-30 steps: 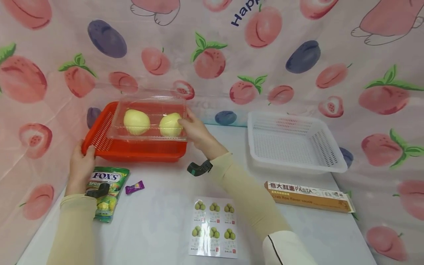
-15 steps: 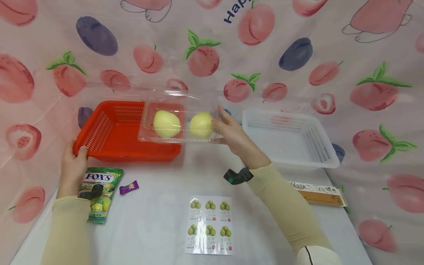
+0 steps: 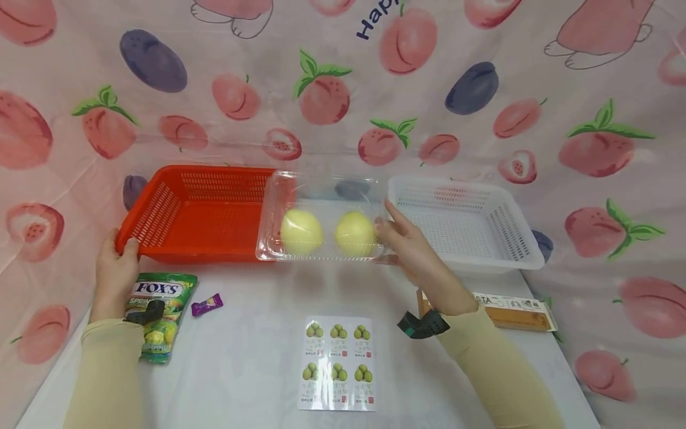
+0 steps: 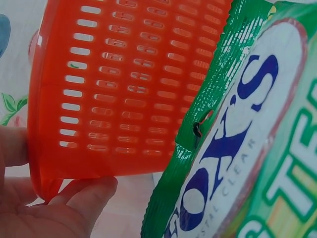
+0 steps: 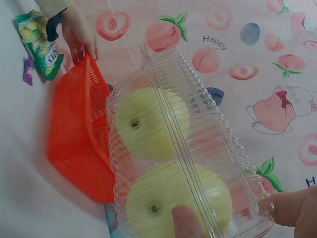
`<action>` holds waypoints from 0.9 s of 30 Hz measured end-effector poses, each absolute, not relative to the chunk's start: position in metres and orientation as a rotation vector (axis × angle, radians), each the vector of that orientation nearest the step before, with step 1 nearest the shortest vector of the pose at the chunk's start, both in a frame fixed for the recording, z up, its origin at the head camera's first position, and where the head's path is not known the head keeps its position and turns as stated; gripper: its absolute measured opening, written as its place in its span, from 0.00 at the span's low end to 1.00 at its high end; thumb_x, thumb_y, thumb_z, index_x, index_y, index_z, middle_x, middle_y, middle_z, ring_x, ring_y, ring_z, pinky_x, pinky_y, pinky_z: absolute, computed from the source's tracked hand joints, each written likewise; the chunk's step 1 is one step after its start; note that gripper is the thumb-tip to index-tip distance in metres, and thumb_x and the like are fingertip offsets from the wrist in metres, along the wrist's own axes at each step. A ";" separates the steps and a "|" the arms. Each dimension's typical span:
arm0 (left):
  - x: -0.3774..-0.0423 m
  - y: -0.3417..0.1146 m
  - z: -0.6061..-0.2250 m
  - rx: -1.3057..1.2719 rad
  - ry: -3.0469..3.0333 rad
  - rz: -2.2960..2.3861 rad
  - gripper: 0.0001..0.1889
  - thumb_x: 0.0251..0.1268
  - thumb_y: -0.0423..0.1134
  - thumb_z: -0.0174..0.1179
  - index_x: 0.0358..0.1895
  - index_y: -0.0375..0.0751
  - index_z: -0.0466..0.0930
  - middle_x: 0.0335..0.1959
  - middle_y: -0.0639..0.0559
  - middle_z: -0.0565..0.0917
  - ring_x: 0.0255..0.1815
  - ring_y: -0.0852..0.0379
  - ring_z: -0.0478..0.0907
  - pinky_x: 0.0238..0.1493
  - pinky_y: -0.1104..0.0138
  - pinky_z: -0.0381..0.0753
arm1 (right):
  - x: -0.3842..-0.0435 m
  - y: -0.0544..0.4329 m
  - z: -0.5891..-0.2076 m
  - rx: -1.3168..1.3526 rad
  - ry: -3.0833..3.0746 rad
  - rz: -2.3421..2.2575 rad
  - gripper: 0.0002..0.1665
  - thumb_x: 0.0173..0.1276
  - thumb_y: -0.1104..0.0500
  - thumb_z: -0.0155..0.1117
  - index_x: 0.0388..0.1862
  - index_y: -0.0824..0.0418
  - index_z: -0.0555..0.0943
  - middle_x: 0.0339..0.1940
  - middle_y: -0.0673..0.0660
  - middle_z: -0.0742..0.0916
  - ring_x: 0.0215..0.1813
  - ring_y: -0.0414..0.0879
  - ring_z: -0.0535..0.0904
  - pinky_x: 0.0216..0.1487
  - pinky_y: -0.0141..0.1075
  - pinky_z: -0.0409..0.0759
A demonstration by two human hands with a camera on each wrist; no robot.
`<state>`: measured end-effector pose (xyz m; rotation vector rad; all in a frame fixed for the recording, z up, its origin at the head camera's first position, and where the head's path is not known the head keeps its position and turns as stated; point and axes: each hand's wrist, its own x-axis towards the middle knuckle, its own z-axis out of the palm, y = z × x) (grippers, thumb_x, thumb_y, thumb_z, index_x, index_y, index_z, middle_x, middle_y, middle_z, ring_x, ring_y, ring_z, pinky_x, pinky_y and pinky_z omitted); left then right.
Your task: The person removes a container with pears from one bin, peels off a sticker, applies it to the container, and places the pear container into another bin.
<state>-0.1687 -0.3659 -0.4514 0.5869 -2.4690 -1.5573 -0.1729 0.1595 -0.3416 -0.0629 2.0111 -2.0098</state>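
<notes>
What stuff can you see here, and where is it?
red basket: 1, red, left side
white basket: 1, white, right side
plastic box: 1, clear, held mid-air
fruits: 2, yellow, inside plastic box
FOX'S bag: 1, green, near red basket
wrapped candy: 1, purple, beside FOX'S bag
picture sheet: 1, white, front middle
pasta box: 1, brown-white, front right
table: 1, white, underneath
printed cloth: 1, pink, behind
wrist cameras: 2, black, both sides
sleeves: 2, beige, lower edge
left hand: 1, gripping red basket
right hand: 1, holding plastic box
</notes>
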 end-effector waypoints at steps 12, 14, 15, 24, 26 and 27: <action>-0.168 -0.366 -0.452 0.607 -2.472 -1.601 0.37 0.78 0.52 0.35 0.78 0.43 0.28 0.78 0.37 0.41 0.73 0.36 0.50 0.68 0.47 0.55 | -0.132 0.191 -0.379 0.057 2.082 -1.922 0.40 0.77 0.55 0.53 0.81 0.41 0.48 0.75 0.63 0.64 0.66 0.59 0.68 0.48 0.46 0.81; -0.167 -0.365 -0.452 0.608 -2.474 -1.596 0.37 0.78 0.52 0.35 0.78 0.43 0.28 0.78 0.37 0.41 0.73 0.36 0.51 0.68 0.47 0.55 | -0.126 0.194 -0.383 0.070 2.077 -1.922 0.39 0.77 0.56 0.53 0.80 0.41 0.49 0.74 0.62 0.65 0.65 0.58 0.69 0.47 0.45 0.82; -0.167 -0.365 -0.452 0.607 -2.475 -1.594 0.37 0.78 0.52 0.35 0.78 0.43 0.28 0.78 0.37 0.41 0.73 0.36 0.50 0.68 0.47 0.55 | -0.123 0.195 -0.386 0.064 2.075 -1.920 0.39 0.77 0.57 0.53 0.80 0.42 0.49 0.74 0.63 0.65 0.65 0.59 0.70 0.46 0.45 0.82; -0.168 -0.363 -0.450 0.602 -2.477 -1.586 0.36 0.79 0.50 0.35 0.78 0.42 0.28 0.78 0.37 0.41 0.74 0.36 0.49 0.69 0.48 0.55 | -0.109 0.200 -0.412 0.089 2.071 -1.887 0.38 0.77 0.56 0.53 0.80 0.43 0.50 0.76 0.60 0.63 0.65 0.59 0.70 0.47 0.46 0.81; -0.168 -0.363 -0.450 0.603 -2.476 -1.593 0.36 0.79 0.51 0.35 0.78 0.43 0.28 0.78 0.37 0.41 0.74 0.37 0.49 0.68 0.48 0.55 | -0.107 0.199 -0.418 0.111 2.074 -1.878 0.39 0.77 0.56 0.53 0.80 0.43 0.50 0.76 0.61 0.63 0.65 0.59 0.70 0.48 0.46 0.81; -0.168 -0.364 -0.450 0.606 -2.474 -1.601 0.36 0.79 0.51 0.35 0.78 0.43 0.27 0.78 0.37 0.40 0.74 0.37 0.49 0.68 0.48 0.55 | -0.106 0.199 -0.421 0.118 2.079 -1.872 0.39 0.77 0.56 0.53 0.80 0.43 0.50 0.75 0.61 0.63 0.64 0.59 0.71 0.48 0.46 0.81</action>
